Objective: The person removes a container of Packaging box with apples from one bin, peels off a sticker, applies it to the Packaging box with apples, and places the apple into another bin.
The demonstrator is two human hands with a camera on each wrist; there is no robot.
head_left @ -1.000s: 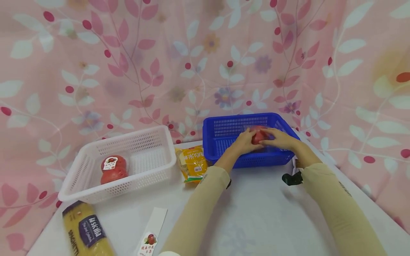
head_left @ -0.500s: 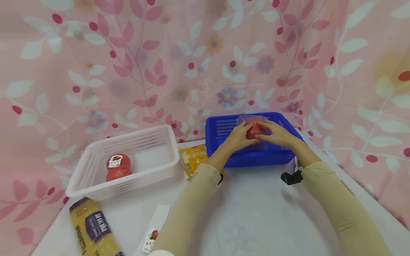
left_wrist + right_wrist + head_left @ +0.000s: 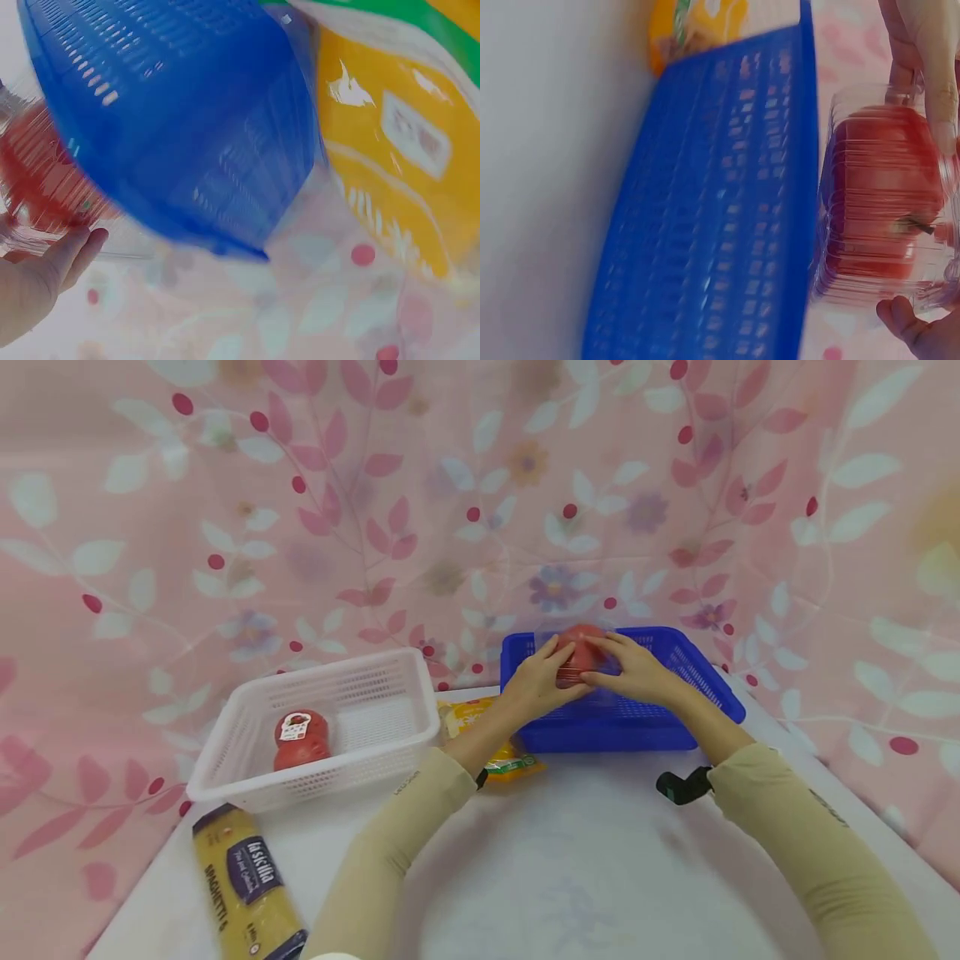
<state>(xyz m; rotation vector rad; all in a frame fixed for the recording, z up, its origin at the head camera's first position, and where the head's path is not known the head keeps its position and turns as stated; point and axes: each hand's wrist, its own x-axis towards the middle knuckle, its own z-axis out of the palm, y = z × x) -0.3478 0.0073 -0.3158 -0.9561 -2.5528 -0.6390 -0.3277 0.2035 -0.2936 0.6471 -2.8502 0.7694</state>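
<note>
Both hands hold a clear plastic box of red apples [image 3: 577,652] over the blue basket [image 3: 615,731], its upper part above the basket's back rim. My left hand [image 3: 536,683] grips its left side and my right hand [image 3: 637,672] its right side. In the left wrist view, left fingers [image 3: 71,259] press the box's end beside the basket wall. The right wrist view shows a stalk on one apple through the ribbed plastic [image 3: 877,187], with fingers at both ends of the box.
A white basket [image 3: 352,756] on the left holds another pack of red apples [image 3: 302,743]. Between the baskets lies a yellow food bag [image 3: 517,764], partly behind the left forearm. A spaghetti pack [image 3: 247,885] lies at front left. A floral curtain [image 3: 450,485] hangs behind.
The box of apples has risen from inside the blue basket and shifted left in both hands. The head view has turned slightly, and the left forearm now covers the paper label strip.
</note>
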